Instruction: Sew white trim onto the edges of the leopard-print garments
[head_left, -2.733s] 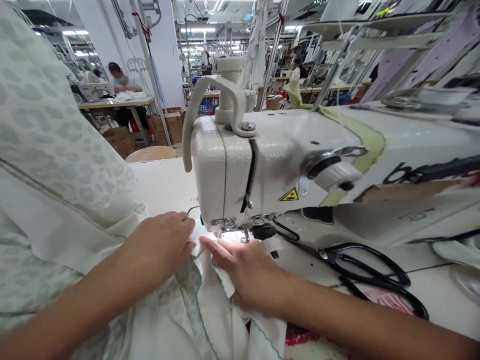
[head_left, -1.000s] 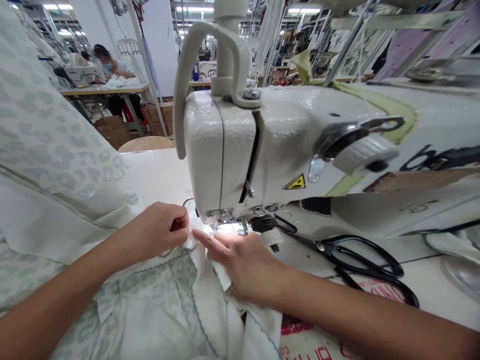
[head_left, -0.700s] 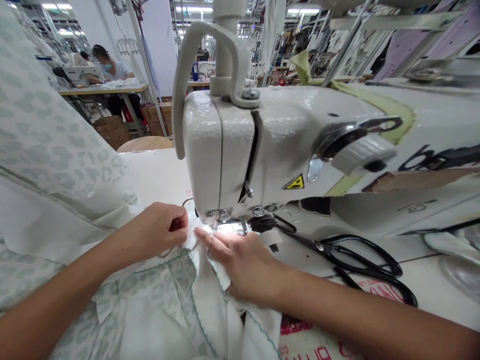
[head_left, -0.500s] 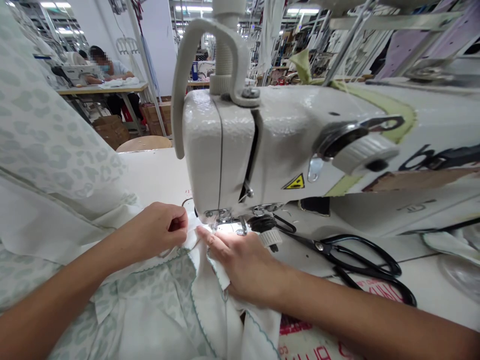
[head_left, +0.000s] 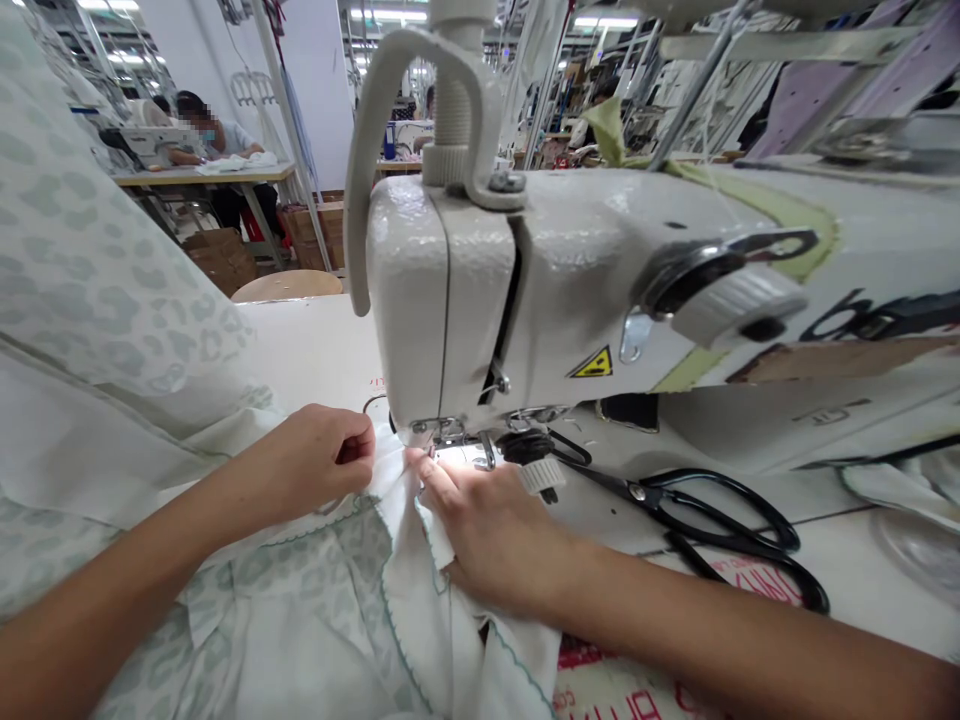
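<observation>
White fabric (head_left: 409, 590) with a green scalloped edge runs up to the needle area of a sewing machine (head_left: 442, 300). My left hand (head_left: 330, 450) is closed, its fingers curled in a pinch on the fabric just left of the presser foot. Close to the lit needle area, my right hand (head_left: 487, 520) grips the fabric's edge with the index finger pointing forward. Its thumb is hidden beneath, and the machine head partly covers its fingers. More cloth, with a pale green leopard print (head_left: 112, 280), drapes across the left side.
Black-handled scissors (head_left: 720, 510) lie right of my right hand, under the machine arm. Red-lettered paper (head_left: 622, 690) covers part of the table in front. A round wooden stool top (head_left: 289, 286) stands behind the table. Farther back, a person (head_left: 225, 140) sits at another machine.
My right hand's fingertips have shifted slightly to the right and toward the needle, with the fabric edge moving along. My left hand has stayed nearly still.
</observation>
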